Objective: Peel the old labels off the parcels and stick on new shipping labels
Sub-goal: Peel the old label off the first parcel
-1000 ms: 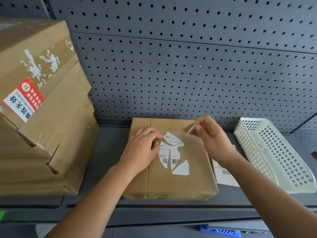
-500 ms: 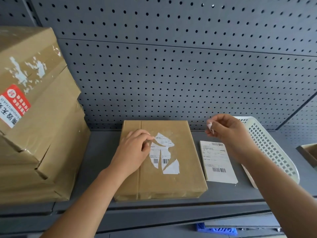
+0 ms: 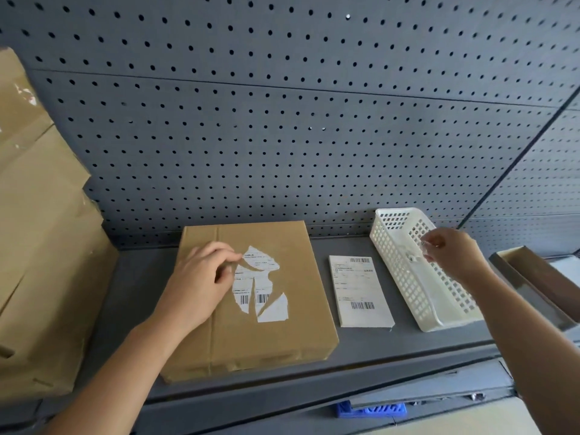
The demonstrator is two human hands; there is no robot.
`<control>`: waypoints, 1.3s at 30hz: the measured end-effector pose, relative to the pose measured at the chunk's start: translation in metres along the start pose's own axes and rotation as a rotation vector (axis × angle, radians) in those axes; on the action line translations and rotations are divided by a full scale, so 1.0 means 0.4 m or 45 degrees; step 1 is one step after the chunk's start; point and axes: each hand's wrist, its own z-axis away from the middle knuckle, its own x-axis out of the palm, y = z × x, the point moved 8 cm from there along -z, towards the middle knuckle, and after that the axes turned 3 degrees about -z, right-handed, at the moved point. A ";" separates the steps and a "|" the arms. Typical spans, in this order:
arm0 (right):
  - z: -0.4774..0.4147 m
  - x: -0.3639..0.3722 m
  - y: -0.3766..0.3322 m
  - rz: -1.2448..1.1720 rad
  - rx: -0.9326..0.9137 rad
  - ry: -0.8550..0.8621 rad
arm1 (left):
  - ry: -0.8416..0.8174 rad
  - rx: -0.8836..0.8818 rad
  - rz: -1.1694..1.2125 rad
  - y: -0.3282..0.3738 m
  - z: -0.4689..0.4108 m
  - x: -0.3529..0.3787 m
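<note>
Parcel (image 3: pixel 270 334), flat and brown, lies on the grey shelf (image 3: pixel 392 346) with its near corner close to the front lip. Below that lip a blue plastic piece (image 3: pixel 370 409) pokes out, mostly hidden.

On top of the parcel sits the old label (image 3: pixel 260 287), torn into jagged white shards with barcodes showing on the lower strips. The left hand (image 3: pixel 201 277) rests on the carton's left half, covering the tape seam there. Its fingers are curled, with thumb and forefinger meeting at the label's upper-left torn edge. Whether they actually pinch a flap of paper cannot be told.

Just right of the parcel, apart from it, the new shipping label (image 3: pixel 361 290) lies flat and face up, between the parcel and a white perforated basket (image 3: pixel 398 277). The basket stands at an angle, with its far end near the back wall.

The right hand (image 3: pixel 452 255) hangs over the basket's far half, thumb and fingertips pinched on a small pale scrap (image 3: pixel 423 245) above the rim. More pale bits seem to lie inside, too blurred to be sure.

To the far right is an open box (image 3: pixel 533 284), cut off by the frame. A tall stack of cardboard boxes (image 3: pixel 40 246) fills the left side of the shelf. Behind everything rises the dark pegboard wall (image 3: pixel 282 120).
</note>
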 end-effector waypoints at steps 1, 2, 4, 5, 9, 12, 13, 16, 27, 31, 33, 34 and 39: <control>-0.004 0.009 0.014 0.026 0.020 -0.025 | 0.002 -0.002 -0.006 0.000 0.000 -0.001; -0.008 0.018 0.028 0.038 0.039 -0.049 | 0.005 -0.003 -0.020 0.000 0.000 -0.002; -0.012 0.033 0.049 0.020 0.076 -0.073 | 0.009 0.012 -0.061 0.006 0.001 -0.003; -0.012 0.039 0.056 -0.006 0.089 -0.069 | 0.011 0.028 -0.082 0.011 0.001 -0.003; -0.014 0.072 0.082 -0.091 0.140 -0.096 | 0.010 0.085 -0.172 0.031 0.002 0.005; -0.010 0.094 0.088 -0.023 0.144 -0.159 | 0.011 0.071 -0.194 0.030 0.002 0.007; -0.009 0.097 0.085 0.002 0.138 -0.171 | 0.012 0.069 -0.200 0.029 0.002 0.007; -0.006 0.108 0.072 0.045 0.146 -0.146 | 0.003 0.060 -0.211 0.029 0.005 0.007; -0.033 0.151 0.072 0.315 0.078 -0.099 | 0.003 0.019 -0.191 0.033 0.004 0.006; -0.036 0.155 0.068 0.367 0.047 -0.119 | 0.002 -0.006 -0.166 0.028 0.003 0.005; -0.039 0.148 0.069 0.386 0.046 -0.124 | 0.000 -0.017 -0.150 0.027 0.002 0.005; -0.040 0.137 0.063 0.391 0.042 -0.102 | -0.002 -0.017 -0.147 0.028 0.002 0.005; -0.025 0.042 -0.077 0.276 -0.047 0.131 | 0.001 -0.016 -0.111 0.034 0.003 0.000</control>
